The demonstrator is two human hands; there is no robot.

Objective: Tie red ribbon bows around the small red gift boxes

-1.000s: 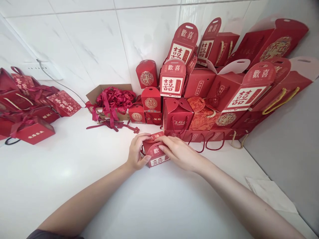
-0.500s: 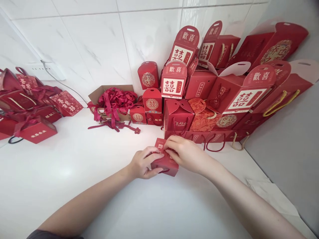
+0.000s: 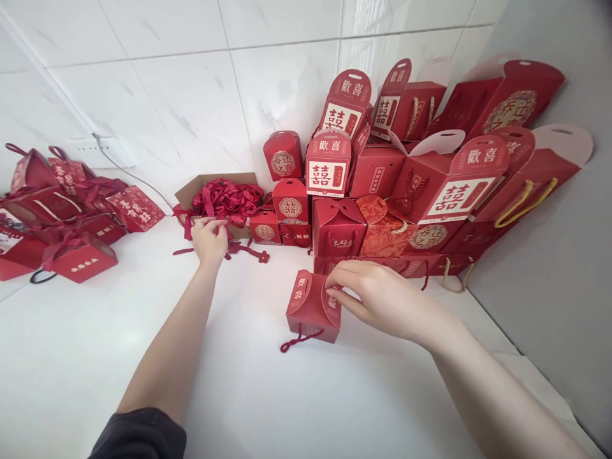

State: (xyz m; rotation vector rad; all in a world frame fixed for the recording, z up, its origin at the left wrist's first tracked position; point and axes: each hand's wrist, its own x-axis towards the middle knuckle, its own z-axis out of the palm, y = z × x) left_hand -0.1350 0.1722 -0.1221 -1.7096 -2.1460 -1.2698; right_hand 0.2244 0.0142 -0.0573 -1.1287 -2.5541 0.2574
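While right hand (image 3: 377, 296) pinches it | red box (image 3: 313, 309) upright | axis vertical

Two hands: left hand (image 3: 209, 239), right hand (image 3: 377, 296); one small red box (image 3: 313, 309); one cardboard box (image 3: 191, 189) at eleven o'clock; ribbons (image 3: 229, 194) too tangled to count.

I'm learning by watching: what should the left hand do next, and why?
Probably pull one ribbon free and carry it to the small red box. The left hand pinches it at the ribbon-filled carton, while the right hand holds the box's top flaps together; it bears no ribbon.
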